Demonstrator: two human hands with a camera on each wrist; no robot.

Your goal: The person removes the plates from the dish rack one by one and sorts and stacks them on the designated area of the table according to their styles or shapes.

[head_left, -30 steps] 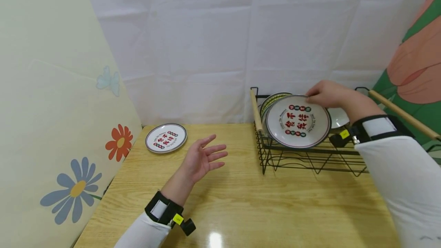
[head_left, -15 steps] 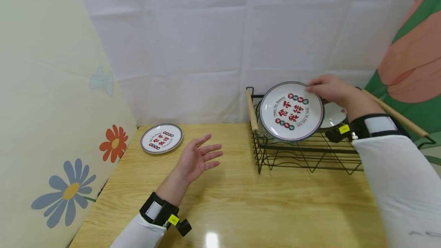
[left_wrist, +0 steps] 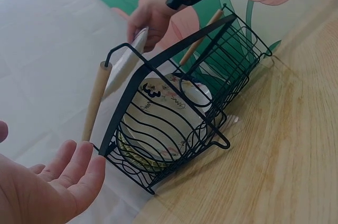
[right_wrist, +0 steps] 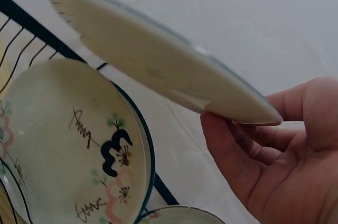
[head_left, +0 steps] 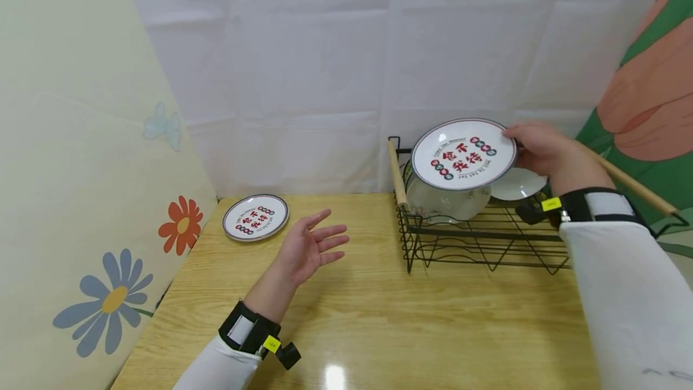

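Note:
My right hand (head_left: 538, 146) pinches the right edge of a white plate (head_left: 462, 154) with red characters and a dark rim. The plate hangs tilted above a black wire dish rack (head_left: 487, 233). From the right wrist view, its pale underside (right_wrist: 158, 60) shows, with the fingers bent at its edge. Below it, a flower-painted plate (right_wrist: 68, 145) stands in the rack. My left hand (head_left: 311, 250) is held over the table left of the rack, palm up, fingers loosely spread, holding nothing. A matching plate (head_left: 255, 218) lies flat on the table beyond it.
The rack has wooden handles (head_left: 397, 173) at both ends. A white bowl-like dish (head_left: 518, 184) sits in it to the right, and a green-patterned dish (left_wrist: 138, 156) stands at its left end. A white cloth (head_left: 303, 77) hangs behind the wooden table (head_left: 390, 324).
The plate in my right hand has risen up out of the rack and tipped flatter, uncovering the flower-painted plate behind it. My left hand has stayed nearly still.

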